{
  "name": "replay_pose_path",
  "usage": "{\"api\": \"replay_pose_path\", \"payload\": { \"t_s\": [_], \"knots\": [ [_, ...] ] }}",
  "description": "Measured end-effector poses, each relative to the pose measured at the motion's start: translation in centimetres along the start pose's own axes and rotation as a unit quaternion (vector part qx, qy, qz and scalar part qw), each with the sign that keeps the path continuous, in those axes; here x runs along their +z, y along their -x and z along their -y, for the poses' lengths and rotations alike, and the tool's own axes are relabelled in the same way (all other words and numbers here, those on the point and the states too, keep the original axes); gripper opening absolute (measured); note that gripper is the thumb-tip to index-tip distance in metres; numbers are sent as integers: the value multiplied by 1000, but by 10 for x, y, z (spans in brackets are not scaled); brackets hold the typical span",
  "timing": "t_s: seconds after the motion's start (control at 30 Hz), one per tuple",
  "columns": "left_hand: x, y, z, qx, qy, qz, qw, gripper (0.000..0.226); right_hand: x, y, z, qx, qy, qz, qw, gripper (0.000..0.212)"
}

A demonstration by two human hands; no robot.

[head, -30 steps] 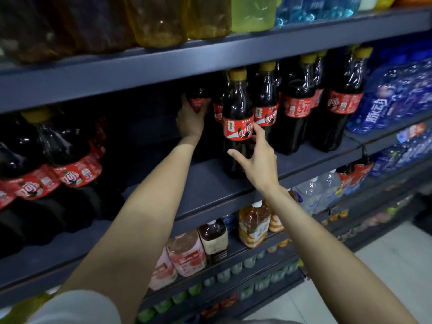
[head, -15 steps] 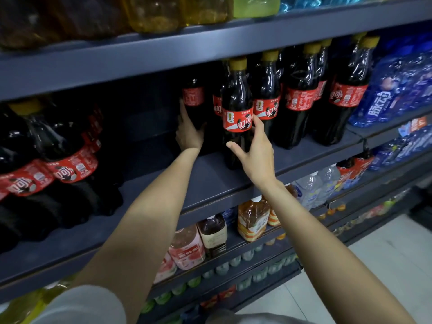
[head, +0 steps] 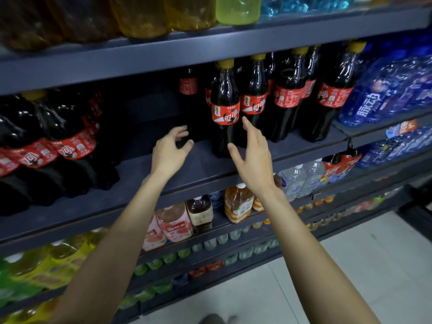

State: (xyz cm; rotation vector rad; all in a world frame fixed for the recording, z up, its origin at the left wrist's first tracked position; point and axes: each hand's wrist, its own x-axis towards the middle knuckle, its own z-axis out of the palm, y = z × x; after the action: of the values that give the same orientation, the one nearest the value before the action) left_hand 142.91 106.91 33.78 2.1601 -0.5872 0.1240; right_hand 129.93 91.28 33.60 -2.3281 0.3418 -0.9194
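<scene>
A cola bottle point(head: 225, 108) with a red label and yellow cap stands at the front of a dark grey shelf point(head: 201, 167). Behind it to the left stands a second cola bottle point(head: 188, 90), deep in the shadow. My left hand point(head: 169, 150) hovers just in front of that rear bottle, fingers loosely curled and holding nothing. My right hand point(head: 251, 155) is spread beside the front bottle's lower right, fingers straight, a little apart from it. More cola bottles point(head: 287, 97) stand in a row to the right.
Large cola bottles point(head: 46, 141) fill the shelf's left end, with a gap between them and the hands. Blue drink bottles point(head: 383, 94) stand at the right. Yellow and green bottles point(head: 187, 12) sit on the shelf above. Tea and juice bottles point(head: 198, 213) line the shelf below. Pale floor lies lower right.
My left hand has let go of the rear cola bottle and drawn back down toward the shelf edge. My right hand has come off the front bottle and lowered slightly.
</scene>
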Motion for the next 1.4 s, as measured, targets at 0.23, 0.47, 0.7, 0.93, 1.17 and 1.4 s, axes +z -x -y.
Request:
{"api": "replay_pose_path", "payload": {
  "t_s": [0.23, 0.47, 0.7, 0.93, 1.17, 1.4],
  "knots": [
    [9, 102, -31, 168, 44, -27, 984, 23, -27, 91, -11, -61, 148, -175, 971, 25],
    [89, 216, -31, 118, 98, 150, 977, 26, -97, 240, -72, 74, 167, -55, 982, 23],
    [210, 340, -48, -102, 48, 431, 895, 32, -192, 407, -160, 410, 109, 47, 904, 33],
    [336, 445, -138, -172, 6, 493, 853, 29, -346, 544, -248, 589, 55, 30, 805, 38],
    [508, 530, -272, -115, -51, 601, 789, 26, -545, 644, -345, 687, 33, -6, 726, 34],
    [672, 590, -381, -67, -137, 654, 741, 25, -699, 709, -445, 768, -3, -101, 632, 35]
  ]
}}
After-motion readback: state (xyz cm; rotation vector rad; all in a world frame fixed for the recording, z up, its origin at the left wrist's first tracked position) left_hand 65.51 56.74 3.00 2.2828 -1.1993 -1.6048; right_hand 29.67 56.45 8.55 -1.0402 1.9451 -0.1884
